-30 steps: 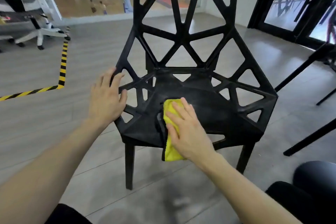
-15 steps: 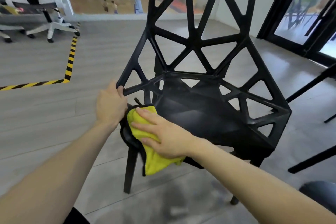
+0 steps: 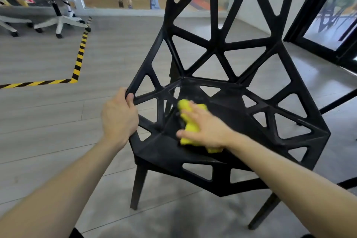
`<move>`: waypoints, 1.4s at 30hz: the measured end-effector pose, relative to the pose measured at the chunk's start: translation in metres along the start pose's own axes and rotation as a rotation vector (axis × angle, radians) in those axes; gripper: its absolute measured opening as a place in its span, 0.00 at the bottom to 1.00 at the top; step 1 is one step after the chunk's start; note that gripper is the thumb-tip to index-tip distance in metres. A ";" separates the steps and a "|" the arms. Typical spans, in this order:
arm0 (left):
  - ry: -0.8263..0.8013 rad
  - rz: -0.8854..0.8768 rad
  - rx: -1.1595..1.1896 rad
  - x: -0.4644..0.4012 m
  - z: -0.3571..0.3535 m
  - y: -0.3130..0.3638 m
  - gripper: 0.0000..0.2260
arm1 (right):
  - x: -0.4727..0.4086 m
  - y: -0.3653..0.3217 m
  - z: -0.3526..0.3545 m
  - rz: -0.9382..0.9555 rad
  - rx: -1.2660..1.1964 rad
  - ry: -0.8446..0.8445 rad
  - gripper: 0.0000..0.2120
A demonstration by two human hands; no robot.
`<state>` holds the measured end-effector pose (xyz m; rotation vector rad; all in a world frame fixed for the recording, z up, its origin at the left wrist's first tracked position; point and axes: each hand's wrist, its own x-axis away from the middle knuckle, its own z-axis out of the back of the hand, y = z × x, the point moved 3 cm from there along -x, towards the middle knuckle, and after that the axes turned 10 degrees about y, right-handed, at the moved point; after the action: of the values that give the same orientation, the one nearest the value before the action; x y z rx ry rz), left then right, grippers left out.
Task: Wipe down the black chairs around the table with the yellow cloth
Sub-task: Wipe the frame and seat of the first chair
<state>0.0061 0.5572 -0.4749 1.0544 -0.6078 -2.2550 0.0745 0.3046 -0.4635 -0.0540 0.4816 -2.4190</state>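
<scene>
A black chair [image 3: 241,114] with triangular cut-outs fills the middle of the head view, its seat facing me. My left hand [image 3: 118,120] grips the chair's left armrest edge, thumb curled over the rim. The yellow cloth [image 3: 190,127] lies bunched on the left part of the seat. My right hand [image 3: 204,128] presses flat on it with fingers stretched out, covering most of the cloth. The hand and cloth look motion-blurred.
Yellow-black hazard tape [image 3: 79,58] marks the grey floor to the left. A white office chair [image 3: 58,17] stands at the back left. Black table legs [image 3: 336,102] slant in at the right, before a dark-framed glass door [image 3: 316,25].
My right hand has slid the cloth from the seat's front-left edge up onto the seat, toward the back. My left hand keeps its grip on the armrest. The view moved closer.
</scene>
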 end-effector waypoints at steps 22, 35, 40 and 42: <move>-0.039 0.006 0.087 -0.004 -0.012 -0.012 0.09 | -0.055 0.065 -0.001 -0.002 0.008 0.045 0.30; -0.050 0.025 0.080 0.006 0.011 0.000 0.09 | 0.030 -0.027 -0.002 0.268 -0.233 -0.081 0.28; -0.017 0.036 0.094 0.029 0.029 -0.014 0.07 | -0.009 -0.005 -0.012 0.214 -0.211 -0.044 0.27; -0.005 0.047 0.086 0.032 0.032 -0.015 0.07 | -0.062 0.014 -0.020 -0.044 -0.120 0.087 0.28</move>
<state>-0.0409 0.5518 -0.4824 1.0646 -0.7306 -2.2087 0.1277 0.3394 -0.4815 -0.0111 0.6711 -2.4412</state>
